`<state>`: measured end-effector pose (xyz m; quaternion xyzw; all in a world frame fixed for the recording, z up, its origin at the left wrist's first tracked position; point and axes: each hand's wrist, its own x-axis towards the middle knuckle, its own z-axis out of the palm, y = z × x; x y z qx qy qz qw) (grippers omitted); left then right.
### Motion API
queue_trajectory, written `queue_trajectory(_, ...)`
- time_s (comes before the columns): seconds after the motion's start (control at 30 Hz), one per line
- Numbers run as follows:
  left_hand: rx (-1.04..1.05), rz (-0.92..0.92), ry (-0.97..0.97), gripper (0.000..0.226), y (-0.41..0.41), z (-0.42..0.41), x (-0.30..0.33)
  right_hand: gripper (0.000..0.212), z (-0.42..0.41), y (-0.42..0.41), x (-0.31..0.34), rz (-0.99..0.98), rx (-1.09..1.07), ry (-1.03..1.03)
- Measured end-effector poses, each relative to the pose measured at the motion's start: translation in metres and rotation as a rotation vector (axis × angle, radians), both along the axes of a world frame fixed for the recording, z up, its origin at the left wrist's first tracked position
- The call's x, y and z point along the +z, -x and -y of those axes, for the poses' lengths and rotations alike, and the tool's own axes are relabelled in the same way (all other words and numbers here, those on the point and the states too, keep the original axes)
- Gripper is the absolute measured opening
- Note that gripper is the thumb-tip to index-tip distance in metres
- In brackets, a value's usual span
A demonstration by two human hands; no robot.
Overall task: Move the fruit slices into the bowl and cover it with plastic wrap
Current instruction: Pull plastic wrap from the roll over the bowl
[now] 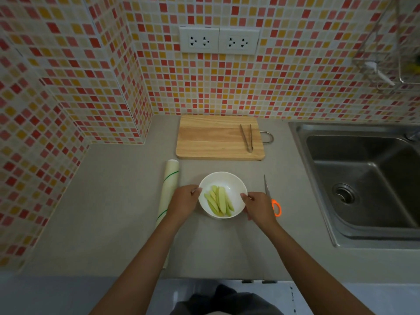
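A white bowl (223, 175) stands on the grey counter and holds several pale green fruit slices (219, 201). My left hand (184, 201) pinches the bowl's left rim. On the opposite side, my right hand (259, 206) pinches the right rim. I cannot tell whether clear film lies over the bowl. A roll of plastic wrap (169, 185) with green stripes lies lengthwise just left of my left hand, partly hidden under my forearm.
Orange-handled scissors (272, 198) lie right of the bowl, beside my right hand. Behind the bowl is a wooden cutting board (211, 137) with metal tongs (247, 137) on it. A steel sink (363, 183) is at the right. Tiled walls close off the back and left.
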<state>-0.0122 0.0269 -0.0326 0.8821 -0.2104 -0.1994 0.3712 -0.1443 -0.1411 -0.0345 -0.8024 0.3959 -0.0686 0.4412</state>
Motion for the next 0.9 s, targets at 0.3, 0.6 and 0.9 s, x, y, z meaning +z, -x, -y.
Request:
queue_trajectory(0.3,0.295,0.238,-0.221,0.039,-0.026,-0.053,-0.001,0.035,0.003,0.004,0.009,-0.010,-0.165,0.117)
queue_trajectory(0.6,0.183,-0.003,-0.190,0.045,-0.037,-0.065,-0.019,0.035,-0.018,0.010,0.020,0.074,-0.293,0.281)
queue_trajectory(0.9,0.162,-0.095,0.023,0.032,-0.039,-0.065,-0.002,0.025,-0.054,-0.017,0.047,0.314,-0.217,0.143)
